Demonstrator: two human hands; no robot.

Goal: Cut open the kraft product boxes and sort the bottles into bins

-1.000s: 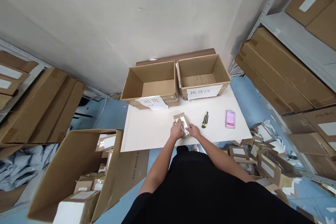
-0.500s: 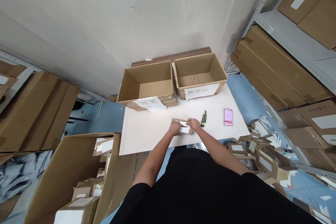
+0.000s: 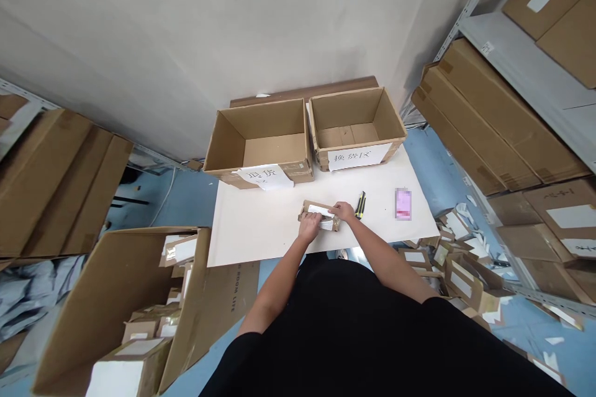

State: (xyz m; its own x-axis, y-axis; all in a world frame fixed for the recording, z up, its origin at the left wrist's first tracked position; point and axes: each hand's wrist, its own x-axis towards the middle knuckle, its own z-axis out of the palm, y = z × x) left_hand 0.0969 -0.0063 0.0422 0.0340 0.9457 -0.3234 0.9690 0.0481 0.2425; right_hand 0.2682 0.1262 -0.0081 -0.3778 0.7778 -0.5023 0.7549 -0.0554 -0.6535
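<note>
A small cardboard box (image 3: pixel 317 208) with a white label lies near the front edge of the white table (image 3: pixel 251 223). My left hand (image 3: pixel 309 226) is closed on its near left side, fingers curled over the label. At the box's right end, my right hand (image 3: pixel 343 211) grips the edge with thumb and fingers. A dark opening or gap seems to show in the top between my hands; its detail is too small to tell. Just right of my right hand lies a yellow and black box cutter (image 3: pixel 360 205).
Two open cartons with handwritten paper signs, a left carton (image 3: pixel 298 170) and a right carton (image 3: pixel 395 147), stand at the table's back. A pink blurred rectangle (image 3: pixel 403 204) lies at right. A big carton (image 3: pixel 93 273) of parcels stands at left; shelves (image 3: pixel 512 43) and discarded boxes (image 3: pixel 470 282) are at right.
My left hand has shifted a little toward me over the box and its fingers are more curled. The box has turned slightly. My right hand stays at the right end.
</note>
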